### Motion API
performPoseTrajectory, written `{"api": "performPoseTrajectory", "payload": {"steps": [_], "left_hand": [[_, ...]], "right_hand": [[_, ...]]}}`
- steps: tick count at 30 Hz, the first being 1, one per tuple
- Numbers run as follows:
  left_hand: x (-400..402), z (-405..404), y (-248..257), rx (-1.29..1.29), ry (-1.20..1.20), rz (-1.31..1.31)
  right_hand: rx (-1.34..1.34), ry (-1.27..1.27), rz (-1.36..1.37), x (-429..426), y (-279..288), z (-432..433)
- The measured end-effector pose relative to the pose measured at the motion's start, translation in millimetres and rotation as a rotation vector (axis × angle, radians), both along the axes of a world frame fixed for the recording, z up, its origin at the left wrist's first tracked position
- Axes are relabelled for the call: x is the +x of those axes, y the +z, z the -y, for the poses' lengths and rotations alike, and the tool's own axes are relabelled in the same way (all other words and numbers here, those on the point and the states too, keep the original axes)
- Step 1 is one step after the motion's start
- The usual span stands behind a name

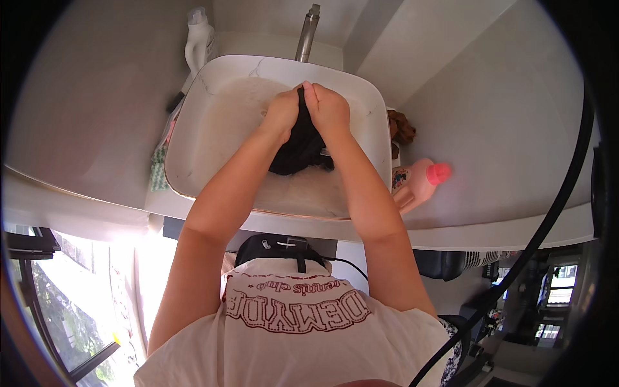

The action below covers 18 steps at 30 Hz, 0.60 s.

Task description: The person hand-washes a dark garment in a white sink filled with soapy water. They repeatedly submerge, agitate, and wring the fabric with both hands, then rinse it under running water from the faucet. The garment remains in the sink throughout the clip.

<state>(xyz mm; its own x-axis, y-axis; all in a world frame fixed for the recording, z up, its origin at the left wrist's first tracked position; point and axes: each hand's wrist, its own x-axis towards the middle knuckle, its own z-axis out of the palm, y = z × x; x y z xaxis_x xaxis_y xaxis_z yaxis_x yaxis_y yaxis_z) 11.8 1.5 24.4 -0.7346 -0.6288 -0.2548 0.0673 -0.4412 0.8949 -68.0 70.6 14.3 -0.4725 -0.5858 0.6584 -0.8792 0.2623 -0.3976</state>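
Note:
Both hands meet over a white, marble-veined basin [193, 159] that holds cloudy water. My left hand [282, 113] grips the upper part of a piece of black wet cloth [302, 150]. Pressed up against it, my right hand [331, 107] is closed on the same cloth from the other side. Between and below the fists the cloth hangs down, its lower end at the water, where a little foam shows. A small pale patch, perhaps a label, is on the cloth near my right wrist. The fingertips are mostly hidden.
Behind the basin rises a metal faucet [307, 34]. A white handled bottle [197, 41] stands at the back left, with a green-and-white packet [158, 169] nearer. On the right are a brown bunched item [401, 128] and a pink bottle [420, 183]. A black cable [541, 227] crosses the right side.

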Motion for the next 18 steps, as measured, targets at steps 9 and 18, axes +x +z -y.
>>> {"api": "performPoseTrajectory", "payload": {"steps": [9,18], "left_hand": [[-8,23,-17,0.381,0.076,-0.159],[-3,41,-21,0.551,-0.048,-0.438]], "right_hand": [[0.03,0.217,0.36,-5,-9,0],[0.31,0.593,1.149,-47,-7,-38]]}}
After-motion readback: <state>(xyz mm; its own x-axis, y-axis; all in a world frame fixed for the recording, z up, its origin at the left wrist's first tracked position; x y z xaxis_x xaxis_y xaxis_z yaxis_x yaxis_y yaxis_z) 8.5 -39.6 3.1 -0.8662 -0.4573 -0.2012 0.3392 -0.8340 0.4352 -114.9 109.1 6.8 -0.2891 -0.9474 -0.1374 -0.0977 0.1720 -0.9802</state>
